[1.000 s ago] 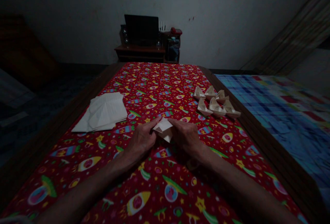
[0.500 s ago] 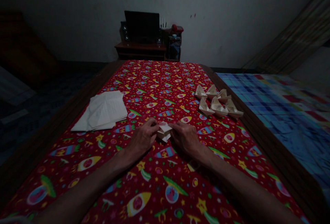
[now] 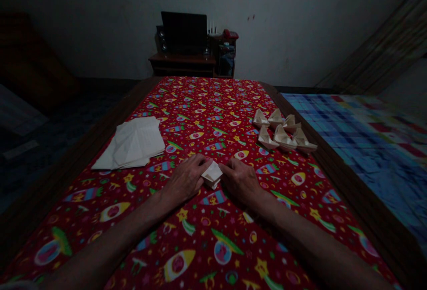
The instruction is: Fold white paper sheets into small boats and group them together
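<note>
A small folded piece of white paper lies on the red patterned cloth between my two hands. My left hand presses on the paper's left side with curled fingers. My right hand pinches its right edge. Both hands rest low on the cloth. A loose stack of white paper sheets lies to the left of my hands. Several folded paper boats sit in a cluster at the right.
The cloth covers a long wooden table whose right edge runs beside a blue checked mattress. A dark cabinet with a screen stands against the far wall. The room is dim.
The folded paper has been flattened and made smaller between my hands. Both hands have dropped lower onto the cloth and drawn closer together.
</note>
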{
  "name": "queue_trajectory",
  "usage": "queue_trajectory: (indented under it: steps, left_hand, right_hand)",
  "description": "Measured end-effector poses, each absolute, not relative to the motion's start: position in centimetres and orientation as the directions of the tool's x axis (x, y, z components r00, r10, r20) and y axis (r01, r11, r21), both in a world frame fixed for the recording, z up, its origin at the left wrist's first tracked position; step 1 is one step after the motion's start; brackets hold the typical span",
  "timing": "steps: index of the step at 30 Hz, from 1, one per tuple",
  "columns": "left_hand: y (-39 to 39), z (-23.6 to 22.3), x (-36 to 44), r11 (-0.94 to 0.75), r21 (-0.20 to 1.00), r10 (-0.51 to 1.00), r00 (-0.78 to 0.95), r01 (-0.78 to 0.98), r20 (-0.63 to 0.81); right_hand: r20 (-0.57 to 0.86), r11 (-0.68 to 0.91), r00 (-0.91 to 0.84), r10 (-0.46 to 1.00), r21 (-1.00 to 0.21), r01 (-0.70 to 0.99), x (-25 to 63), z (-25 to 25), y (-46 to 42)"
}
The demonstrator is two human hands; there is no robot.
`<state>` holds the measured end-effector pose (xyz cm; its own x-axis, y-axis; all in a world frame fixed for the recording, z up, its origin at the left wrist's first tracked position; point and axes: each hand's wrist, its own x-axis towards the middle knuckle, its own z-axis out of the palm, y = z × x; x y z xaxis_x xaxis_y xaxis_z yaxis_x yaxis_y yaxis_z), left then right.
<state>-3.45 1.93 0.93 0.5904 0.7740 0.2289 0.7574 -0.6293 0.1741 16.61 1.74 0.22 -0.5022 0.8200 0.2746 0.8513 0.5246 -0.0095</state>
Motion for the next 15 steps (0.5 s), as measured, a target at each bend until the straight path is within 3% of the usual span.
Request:
queue_trajectory:
  steps: [7,15]
  left_hand:
    - [1.94,1.95,-3.55,-0.619,0.001,0.777,0.612,0.785,0.147]
    - [2.04,1.47,-3.42,-0.658,-0.039,0.732,0.651,0.752,0.200]
  right_hand:
    - [0.289,0.546,-0.545,0.787,0.085,0.833,16.40,0.32,1.62]
    - [0.324,0.621,-0.612,0.722,0.087,0.779,16.71,0.27,1.74]
